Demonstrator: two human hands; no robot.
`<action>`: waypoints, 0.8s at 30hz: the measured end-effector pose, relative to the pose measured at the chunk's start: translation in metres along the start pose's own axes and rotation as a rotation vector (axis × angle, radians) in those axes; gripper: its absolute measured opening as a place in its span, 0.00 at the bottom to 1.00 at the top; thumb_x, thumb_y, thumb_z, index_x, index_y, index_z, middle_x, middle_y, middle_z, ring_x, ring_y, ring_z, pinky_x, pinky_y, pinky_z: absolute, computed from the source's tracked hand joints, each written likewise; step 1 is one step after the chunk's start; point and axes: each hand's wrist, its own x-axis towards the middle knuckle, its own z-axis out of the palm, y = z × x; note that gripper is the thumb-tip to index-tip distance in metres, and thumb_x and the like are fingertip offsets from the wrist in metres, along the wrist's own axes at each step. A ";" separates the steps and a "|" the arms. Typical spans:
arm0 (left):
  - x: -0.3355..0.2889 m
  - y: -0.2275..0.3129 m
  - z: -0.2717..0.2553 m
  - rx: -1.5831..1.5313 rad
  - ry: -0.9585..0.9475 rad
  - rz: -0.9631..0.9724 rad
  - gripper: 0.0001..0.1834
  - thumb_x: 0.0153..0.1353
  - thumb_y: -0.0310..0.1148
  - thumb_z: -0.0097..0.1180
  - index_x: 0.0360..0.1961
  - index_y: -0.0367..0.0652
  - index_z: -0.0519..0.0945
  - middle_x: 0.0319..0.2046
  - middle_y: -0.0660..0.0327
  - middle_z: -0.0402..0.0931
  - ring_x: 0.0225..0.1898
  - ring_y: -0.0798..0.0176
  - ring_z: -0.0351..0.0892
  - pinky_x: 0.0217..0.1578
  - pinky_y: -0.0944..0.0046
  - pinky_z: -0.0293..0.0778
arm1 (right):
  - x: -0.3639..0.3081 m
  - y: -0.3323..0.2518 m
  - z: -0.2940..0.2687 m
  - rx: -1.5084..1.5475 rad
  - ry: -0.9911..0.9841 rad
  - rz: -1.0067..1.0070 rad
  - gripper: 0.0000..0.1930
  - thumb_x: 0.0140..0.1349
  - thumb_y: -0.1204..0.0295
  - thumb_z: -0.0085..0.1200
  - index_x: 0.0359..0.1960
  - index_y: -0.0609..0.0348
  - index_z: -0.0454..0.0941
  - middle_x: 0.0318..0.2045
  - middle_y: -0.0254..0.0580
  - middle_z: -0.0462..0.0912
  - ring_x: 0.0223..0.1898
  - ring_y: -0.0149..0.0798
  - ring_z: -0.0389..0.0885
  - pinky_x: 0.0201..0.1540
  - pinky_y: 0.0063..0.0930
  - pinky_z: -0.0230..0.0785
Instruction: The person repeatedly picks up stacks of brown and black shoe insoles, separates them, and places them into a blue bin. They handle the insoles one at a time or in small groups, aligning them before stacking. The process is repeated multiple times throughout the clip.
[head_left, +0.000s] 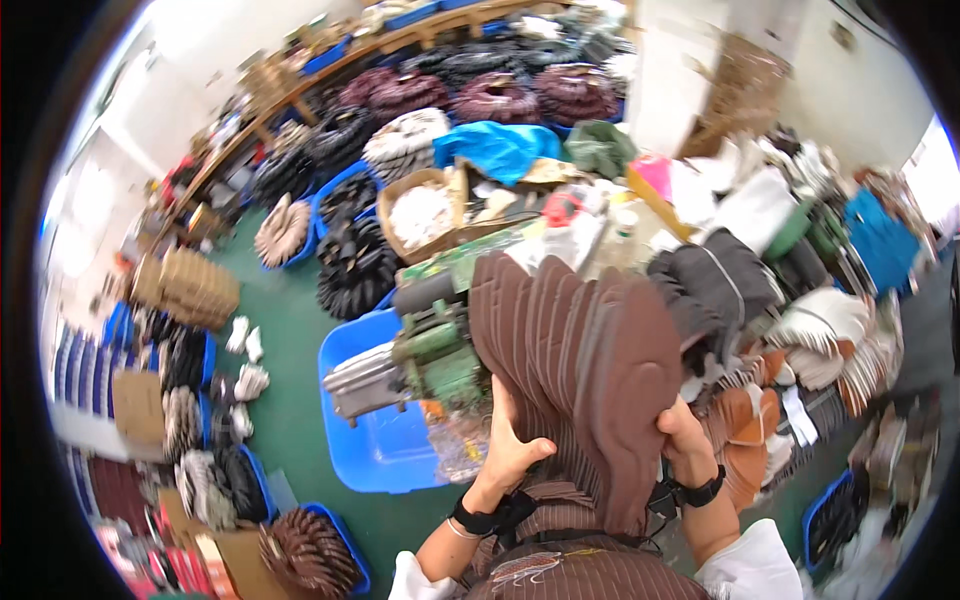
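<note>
Between my two hands is a thick, fanned stack of brown insoles (625, 370), stood upright in front of me. My left hand (512, 445) grips the stack's left side, thumb out toward the near side. On the right edge my right hand (688, 440) closes round the insoles, its far fingers hidden behind them. Below, close to my body, lies another long row of brown insoles (570, 575) with pale thread on top. A green machine (440, 350) with a metal part stands just left of the stack.
A blue tub (370, 455) sits under the machine. Bundled grey insoles (715, 285) and tan insoles (750, 415) crowd the bench at right. Behind stand an open carton (425, 210) of white pieces and a blue cloth (500, 150). More filled tubs line the green floor (285, 400).
</note>
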 end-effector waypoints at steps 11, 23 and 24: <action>-0.109 0.017 -0.134 0.250 0.364 -0.138 0.68 0.29 0.34 0.80 0.66 0.38 0.43 0.63 0.51 0.53 0.63 0.54 0.58 0.62 0.55 0.56 | 0.067 0.109 0.144 -0.651 -0.315 -0.146 0.41 0.55 0.56 0.60 0.63 0.66 0.54 0.54 0.47 0.66 0.57 0.40 0.65 0.60 0.30 0.55; -0.201 0.037 -0.290 0.107 0.544 0.032 0.63 0.34 0.41 0.78 0.64 0.36 0.45 0.61 0.51 0.57 0.62 0.55 0.61 0.61 0.54 0.59 | 0.085 0.230 0.293 -1.019 -0.197 -0.295 0.42 0.38 0.66 0.73 0.56 0.63 0.62 0.52 0.51 0.68 0.51 0.40 0.72 0.55 0.35 0.64; -0.206 0.043 -0.298 0.105 0.550 0.014 0.62 0.34 0.41 0.78 0.63 0.35 0.47 0.60 0.51 0.59 0.61 0.55 0.62 0.60 0.55 0.61 | 0.081 0.233 0.306 -1.074 -0.149 -0.247 0.41 0.38 0.62 0.72 0.54 0.63 0.65 0.50 0.50 0.68 0.50 0.43 0.73 0.53 0.37 0.65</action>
